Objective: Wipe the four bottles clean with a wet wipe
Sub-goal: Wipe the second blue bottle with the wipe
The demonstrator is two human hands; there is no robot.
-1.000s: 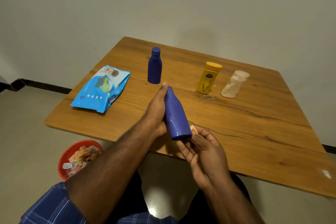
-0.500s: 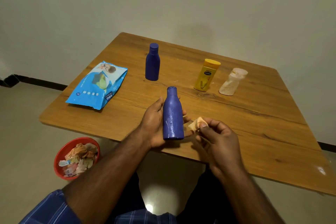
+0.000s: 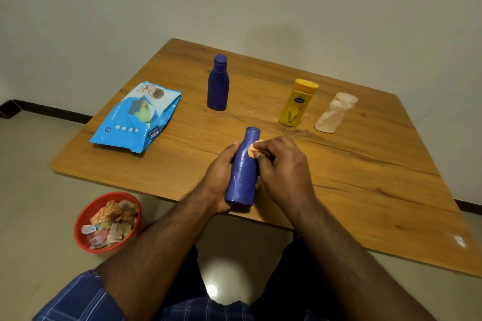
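Observation:
My left hand (image 3: 220,177) grips a blue bottle (image 3: 243,172) from its left side, held above the near edge of the table, its capless neck pointing away from me. My right hand (image 3: 281,167) pinches a small orange-stained wipe (image 3: 252,150) and presses it against the bottle's shoulder. A second blue bottle (image 3: 218,83) with a cap stands upright farther back. A yellow bottle (image 3: 297,103) and a dusty clear bottle (image 3: 335,113) stand to the right.
A blue pack of wet wipes (image 3: 138,117) lies on the left of the wooden table (image 3: 365,177). On the floor at the left sits a red bowl (image 3: 82,236) filled with used wipes. A wall stands behind the table.
My right hand has moved up from beside the bottle's base to its shoulder and now presses the wipe on it. The bottle stays in my left hand.

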